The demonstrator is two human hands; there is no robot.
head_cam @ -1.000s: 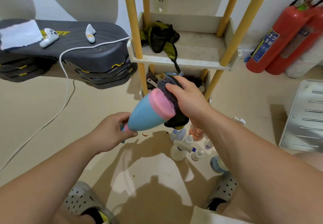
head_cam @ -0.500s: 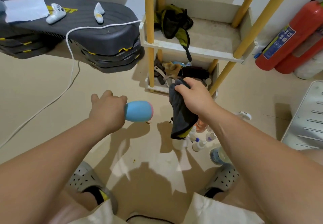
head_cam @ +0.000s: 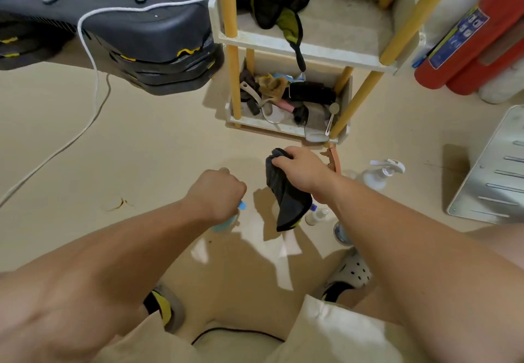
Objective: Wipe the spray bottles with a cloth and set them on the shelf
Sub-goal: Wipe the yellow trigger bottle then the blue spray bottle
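Observation:
My left hand is closed around the top of a light blue spray bottle, which hangs below my fist near the floor and is mostly hidden by it. My right hand grips a dark grey cloth that dangles down. Right of that hand a white trigger spray bottle stands on the floor. A small white bottle and a peach trigger bottle show beside my right wrist. The shelf with yellow posts stands ahead.
The middle shelf tier holds a dark and green bag; the bottom tier is full of clutter. Black stacked steps with a white cable lie left. Red fire extinguishers and a metal panel are at the right.
My left hand has lowered the blue bottle from chest height toward the floor, turning it downward. My right hand took the cloth off the bottle and dropped lower too.

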